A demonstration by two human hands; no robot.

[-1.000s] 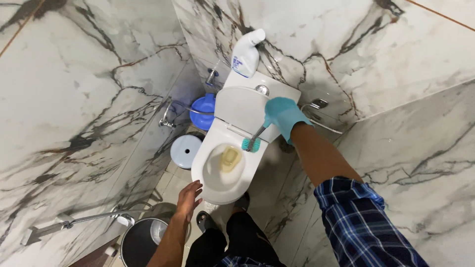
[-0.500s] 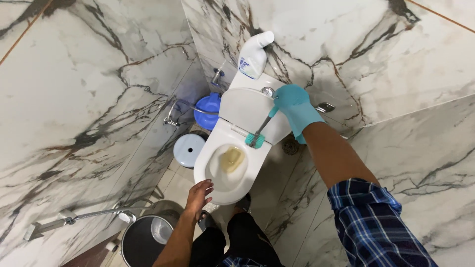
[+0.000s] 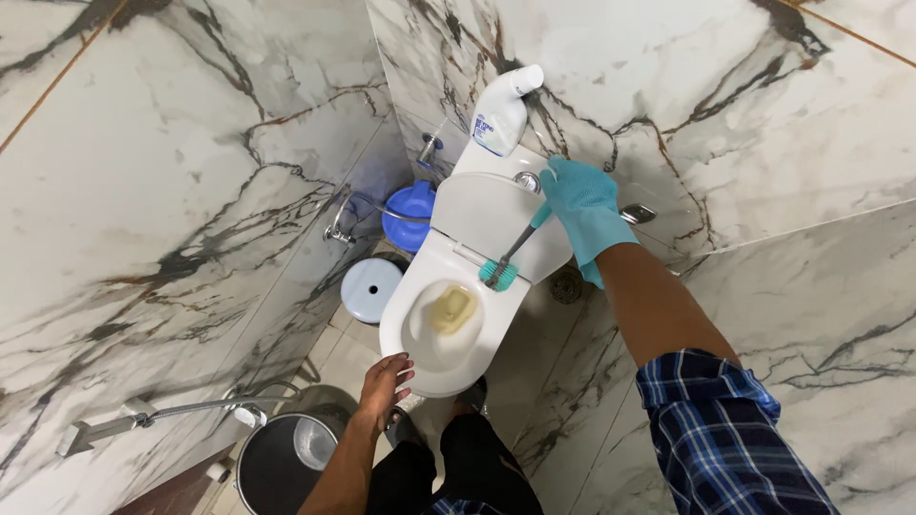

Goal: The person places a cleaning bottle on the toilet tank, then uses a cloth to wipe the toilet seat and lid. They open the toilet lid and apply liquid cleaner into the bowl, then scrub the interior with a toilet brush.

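A white toilet [image 3: 431, 367] stood by the marble wall. The right hand [image 3: 582, 212], in a teal glove, gripped a teal brush [image 3: 499, 273] against the rim's back. The bare left hand [image 3: 385, 385] hung open near the front.

Head view, looking down into a marble-walled corner. Right hand [image 3: 582, 212] in a teal glove, closed round the handle of a brush [image 3: 506, 262]; teal bristle head lies on the back rim of the toilet [image 3: 434, 377], just under the raised lid [image 3: 482, 210]. Left hand [image 3: 384, 386], bare and with fingers spread, sits at the front rim (contact unclear). White bottle [image 3: 501, 114] stands on the cistern. Blue bucket [image 3: 408, 215] and round stool [image 3: 370, 286] stand left of the toilet; metal bin [image 3: 277, 458] below.
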